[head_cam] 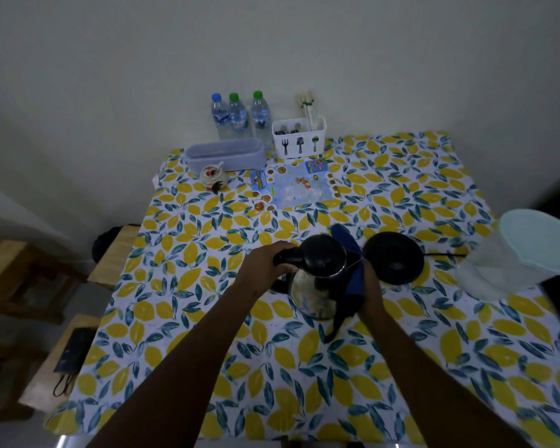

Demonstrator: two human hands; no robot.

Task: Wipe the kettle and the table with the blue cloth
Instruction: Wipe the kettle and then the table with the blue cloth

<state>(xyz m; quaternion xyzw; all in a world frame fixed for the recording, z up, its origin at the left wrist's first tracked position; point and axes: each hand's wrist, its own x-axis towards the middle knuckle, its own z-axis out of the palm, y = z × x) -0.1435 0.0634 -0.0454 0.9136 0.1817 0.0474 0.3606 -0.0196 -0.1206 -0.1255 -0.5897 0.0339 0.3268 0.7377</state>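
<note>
A steel kettle (314,291) with a black lid and handle is held slightly tilted over the middle of the table (207,334), which has a lemon-print cover. My left hand (265,265) grips the kettle's black handle. My right hand (370,291) presses a blue cloth (353,279) against the kettle's right side; the cloth wraps around the far side and a corner hangs down below. The kettle's black base (393,257) lies just to the right, its cord running right.
At the far edge stand three water bottles (238,116), a white cutlery holder (299,137), a lilac box (227,155), a small jar (212,176) and a printed menu (295,185). A pale lidded tub (524,253) sits at the right edge. Wooden stools (62,360) stand left.
</note>
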